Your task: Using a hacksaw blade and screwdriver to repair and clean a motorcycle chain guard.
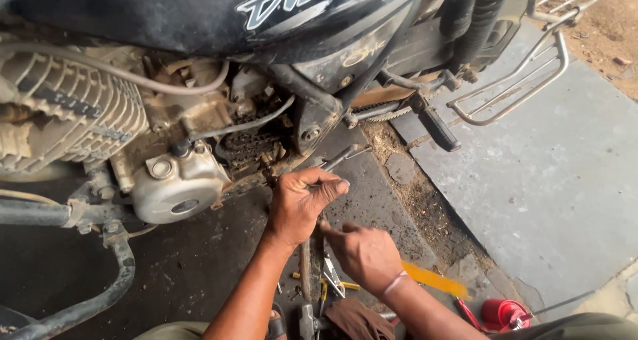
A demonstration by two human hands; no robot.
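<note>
Chain area: the drive chain [249,144] of a motorcycle sits exposed behind the engine, with no cover over it, caked in dirt; a further stretch of chain [379,111] runs back toward the rear.
Nearest things: pliers [332,277], a hammer [307,320] and other small tools lie on the dark, oily floor [193,260] between the forearms; a red can [504,312] and a yellow-handled tool [435,280] lie to the right.
Right hand [364,255]: loosely curled, index finger stretched toward the other hand; it grips nothing that can be seen.
Left hand [302,200]: fingers bent and closed around the handle of a metal tool [342,157], whose far end reaches up to the frame just beside the chain.
Progress: judging by the bare sprocket zone, the opening-up is done; the work at the chain itself looks still under way, and nothing is refitted.
Farther: finned engine [66,114], round side cover [176,190], black footpeg [435,127], chrome guard [518,87], grey slab [551,174].
</note>
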